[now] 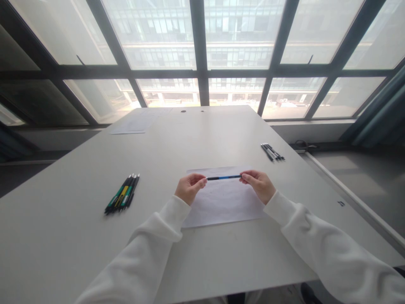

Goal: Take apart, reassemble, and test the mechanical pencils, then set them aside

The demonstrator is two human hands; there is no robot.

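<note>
Smooth white tabletop (pixel 221 257) spans the scene, a rectangular white paper sheet (pixel 221 207) at its near middle. Over the sheet's far part is a slim black-and-blue, probably plastic pen (pixel 224 177), likely light, stiff and slippery, best held by its ends. Left hand (pixel 190 188) and right hand (pixel 259 185) do so, wrists angled inward, thumbs and fingertips pinching one end each. Black pens with green and yellow parts (pixel 122 195) lie left, black-and-pale pens (pixel 274 153) farther right, dark-framed glass windows (pixel 171 42) beyond

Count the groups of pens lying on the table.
2: green, yellow and black pens left of the left hand; black and pale pens beyond the right hand, near the right edge of the table. Overlap may hide some pens within each group.
</note>
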